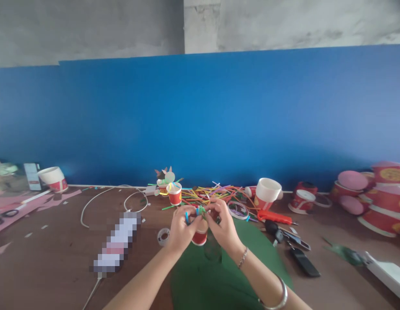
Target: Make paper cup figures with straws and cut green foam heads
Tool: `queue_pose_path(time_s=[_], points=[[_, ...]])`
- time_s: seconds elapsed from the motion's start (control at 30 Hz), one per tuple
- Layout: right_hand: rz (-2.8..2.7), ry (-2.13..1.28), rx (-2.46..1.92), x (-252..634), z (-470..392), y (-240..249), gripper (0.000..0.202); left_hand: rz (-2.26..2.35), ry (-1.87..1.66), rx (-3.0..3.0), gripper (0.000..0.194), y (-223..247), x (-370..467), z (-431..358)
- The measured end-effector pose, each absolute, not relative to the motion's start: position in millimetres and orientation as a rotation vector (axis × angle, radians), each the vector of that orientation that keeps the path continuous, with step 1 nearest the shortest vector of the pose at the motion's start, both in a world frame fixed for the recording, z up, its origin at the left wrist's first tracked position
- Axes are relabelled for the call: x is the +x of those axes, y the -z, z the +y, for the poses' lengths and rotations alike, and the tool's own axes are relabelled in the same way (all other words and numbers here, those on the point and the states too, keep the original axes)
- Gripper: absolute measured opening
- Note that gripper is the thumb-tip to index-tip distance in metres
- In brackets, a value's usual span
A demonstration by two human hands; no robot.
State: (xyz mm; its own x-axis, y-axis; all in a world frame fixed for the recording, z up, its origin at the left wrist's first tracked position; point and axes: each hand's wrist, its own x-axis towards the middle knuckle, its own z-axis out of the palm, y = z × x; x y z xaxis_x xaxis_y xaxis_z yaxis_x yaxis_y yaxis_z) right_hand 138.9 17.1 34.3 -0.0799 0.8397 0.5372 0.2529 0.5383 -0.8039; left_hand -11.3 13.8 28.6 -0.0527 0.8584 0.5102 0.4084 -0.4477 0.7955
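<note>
Both hands meet above a small red paper cup (199, 239) at the middle of the table. My left hand (183, 228) is closed with its fingertips on a small green strip piece (201, 210); a bit of blue shows between its fingers. My right hand (224, 226) pinches the same green piece from the other side. The fingers partly cover the cup and the piece, so its exact shape is hard to make out. Under the hands lies a dark green sheet (193, 280). A roll of clear tape (163, 236) rests just left of my left hand.
Behind the hands lies a heap of coloured strips (206, 194), beside a small decorated cup (175, 194). A white-and-red cup (267, 193), an orange cutter (274, 216) and keys (303, 258) sit to the right. A blurred-out phone (117, 243) with a cable is left. A blue wall (200, 120) closes the back.
</note>
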Motion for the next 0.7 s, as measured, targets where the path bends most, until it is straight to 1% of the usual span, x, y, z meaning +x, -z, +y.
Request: queue_pose_path(time_s=[0.07, 0.2, 0.27, 0.43, 0.6, 0.7], points=[[-1.571, -0.618, -0.975, 142.0, 20.9, -33.4, 0.031, 1.255, -1.464, 1.701, 0.014, -31.0, -3.4, 15.4], [-1.512, -0.689, -1.010, 147.4, 27.9, -32.8, 0.031, 1.022, -1.377, 1.427, 0.026, -28.6, 3.7, 19.0], [-1.544, -0.679, -1.017, 149.1, 27.9, -36.2, 0.028, 0.953, -1.345, 1.343, 0.027, -26.0, 2.7, 21.5], [-1.738, -0.452, -0.962, 152.3, 22.3, -50.7, 0.006, 0.972, -1.269, 1.245, 0.025, -25.2, 0.3, 25.5], [-1.924, -0.333, -0.959, 155.4, 21.2, -56.5, 0.007, 0.984, -1.261, 1.278, 0.018, -32.8, 3.9, 22.2], [-1.987, -0.293, -0.965, 155.9, 20.8, -57.5, 0.009, 1.000, -1.251, 1.299, 0.017, -36.7, 5.6, 19.1]])
